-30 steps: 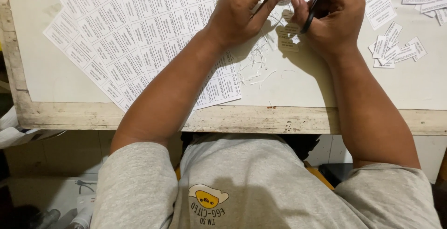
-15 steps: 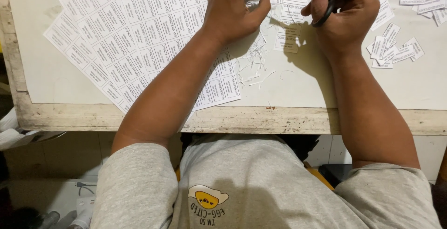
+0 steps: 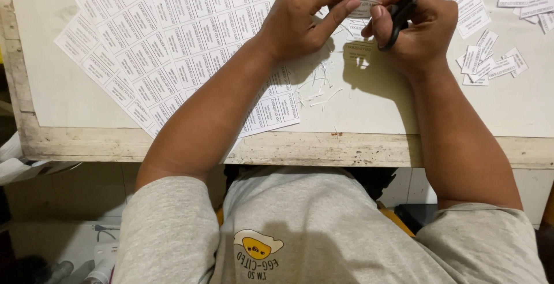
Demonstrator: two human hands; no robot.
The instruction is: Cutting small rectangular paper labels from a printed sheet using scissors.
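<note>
Started at the left of the desk point(image 3: 375, 116) with overlapping uncut label sheets point(image 3: 173, 36), white, printed in a grid of small rectangles, fanned at a slant and lying flat under the left forearm. Moved rightward to the left hand point(image 3: 303, 15), its grip clenched, thumb and forefinger pinching one end of a single label point(image 3: 362, 10) held just above the desk, between the two hands near the top of the view. Looked white, small, oblong, with dark print, thin and limp enough to bend. Beneath it, saw thin paper slivers point(image 3: 320, 90) scattered on the desk, and one loose label point(image 3: 359, 50) lying flat in the hands' shadow. Next, to the right hand point(image 3: 418, 33), grip closed around the black scissors point(image 3: 404, 10), fingers through the handles, blades pointing up and away towards the top edge, thumb tip resting beside the free end of the single label. Could not tell whether the blades stood open. Judged the step as trimming the edges of one cut-out label. Judged the next move to call for a steady pinch, a short straight snip close to the print, and care not to nick the text. Ended at the far right with a small heap of finished labels point(image 3: 490, 59), well apart from the sheets.
</note>
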